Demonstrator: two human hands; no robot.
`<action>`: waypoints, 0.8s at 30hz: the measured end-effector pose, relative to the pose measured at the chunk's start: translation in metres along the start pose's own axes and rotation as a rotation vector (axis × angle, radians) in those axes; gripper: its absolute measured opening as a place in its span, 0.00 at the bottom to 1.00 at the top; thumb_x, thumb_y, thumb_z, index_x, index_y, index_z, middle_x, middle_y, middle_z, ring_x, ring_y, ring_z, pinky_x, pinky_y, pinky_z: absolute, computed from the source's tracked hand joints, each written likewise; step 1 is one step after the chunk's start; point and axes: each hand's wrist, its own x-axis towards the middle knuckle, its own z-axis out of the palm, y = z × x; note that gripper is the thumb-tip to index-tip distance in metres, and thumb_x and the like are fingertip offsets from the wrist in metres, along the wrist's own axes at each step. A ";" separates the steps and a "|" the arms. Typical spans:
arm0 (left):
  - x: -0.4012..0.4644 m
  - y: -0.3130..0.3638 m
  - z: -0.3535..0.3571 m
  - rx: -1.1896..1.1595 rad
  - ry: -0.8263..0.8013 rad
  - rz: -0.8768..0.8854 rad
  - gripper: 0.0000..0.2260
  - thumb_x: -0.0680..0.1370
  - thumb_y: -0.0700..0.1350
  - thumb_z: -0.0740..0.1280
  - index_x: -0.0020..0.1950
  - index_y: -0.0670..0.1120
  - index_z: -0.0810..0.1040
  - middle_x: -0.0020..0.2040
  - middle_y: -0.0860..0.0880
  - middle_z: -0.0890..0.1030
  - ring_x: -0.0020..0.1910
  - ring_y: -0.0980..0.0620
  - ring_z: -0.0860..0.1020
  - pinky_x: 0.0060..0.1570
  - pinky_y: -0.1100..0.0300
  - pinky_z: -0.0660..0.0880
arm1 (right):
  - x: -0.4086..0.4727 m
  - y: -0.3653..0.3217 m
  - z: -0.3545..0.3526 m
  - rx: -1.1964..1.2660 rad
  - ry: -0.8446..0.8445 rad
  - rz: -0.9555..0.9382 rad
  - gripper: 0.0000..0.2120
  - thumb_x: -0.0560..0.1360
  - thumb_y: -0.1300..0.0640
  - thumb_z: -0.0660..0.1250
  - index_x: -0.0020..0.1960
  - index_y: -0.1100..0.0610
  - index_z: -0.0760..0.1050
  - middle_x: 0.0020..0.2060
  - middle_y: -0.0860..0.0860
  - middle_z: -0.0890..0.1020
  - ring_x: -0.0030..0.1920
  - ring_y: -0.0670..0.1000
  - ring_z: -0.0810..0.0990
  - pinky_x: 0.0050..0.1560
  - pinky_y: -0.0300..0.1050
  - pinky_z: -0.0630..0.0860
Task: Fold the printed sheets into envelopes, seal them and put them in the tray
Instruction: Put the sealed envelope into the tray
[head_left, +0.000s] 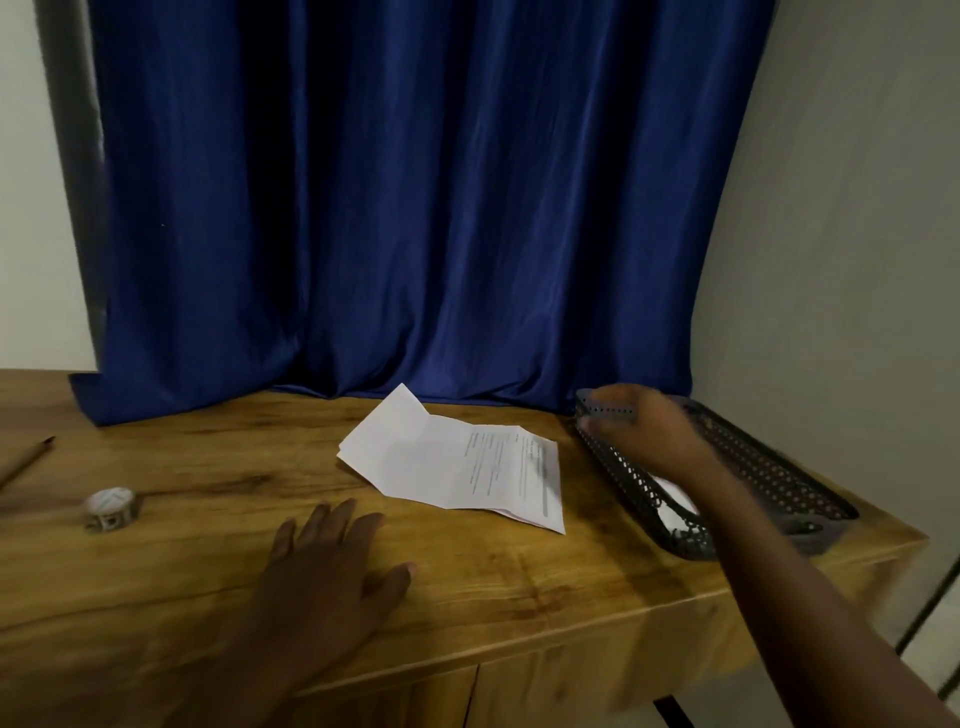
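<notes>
A few printed sheets (462, 470) sit loosely stacked near the back edge of the table (519, 587), a bit right of the middle, and the top one's far-left corner is already creased and sticking up. The person's left hand (324, 564) lies flat on the wood toward the front edge, fingers spread and relaxed, holding nothing. The right hand (641, 434) is over the far end of the black mesh tray (769, 467) at the table's right edge, but it's blurred, so I honestly can't tell if it's gripping the rim or just resting there. Something white lies inside the tray, maybe a finished envelope, hard to say. My guess on handling: the paper is super light and floppy, so it'll slide on that smooth wood if you push it. Better to pin it with a flat palm and pinch that lifted corner or a free edge to fold. Creases are permanent, so line it up first. A tape roll (110, 509) waits near the left edge, and a pencil (26, 460) lies just behind it.
</notes>
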 end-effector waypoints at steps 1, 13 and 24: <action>0.000 0.000 0.000 -0.005 -0.001 0.000 0.33 0.77 0.73 0.49 0.80 0.61 0.55 0.83 0.52 0.51 0.82 0.49 0.47 0.79 0.44 0.44 | -0.004 -0.013 0.016 0.012 -0.043 -0.058 0.19 0.74 0.45 0.73 0.64 0.47 0.78 0.55 0.44 0.83 0.52 0.44 0.81 0.53 0.40 0.76; 0.004 -0.005 0.003 -0.022 -0.012 -0.011 0.35 0.74 0.74 0.51 0.79 0.62 0.56 0.83 0.53 0.52 0.81 0.49 0.47 0.79 0.43 0.42 | -0.005 -0.060 0.115 -0.397 -0.477 -0.270 0.25 0.73 0.45 0.68 0.70 0.42 0.73 0.70 0.43 0.75 0.69 0.49 0.72 0.65 0.47 0.70; 0.002 -0.004 0.003 -0.015 0.015 -0.003 0.35 0.75 0.74 0.50 0.79 0.61 0.57 0.83 0.52 0.53 0.81 0.49 0.48 0.79 0.43 0.43 | -0.017 -0.052 0.113 -0.502 -0.125 -0.430 0.13 0.81 0.45 0.61 0.56 0.49 0.82 0.55 0.47 0.84 0.52 0.48 0.81 0.51 0.44 0.79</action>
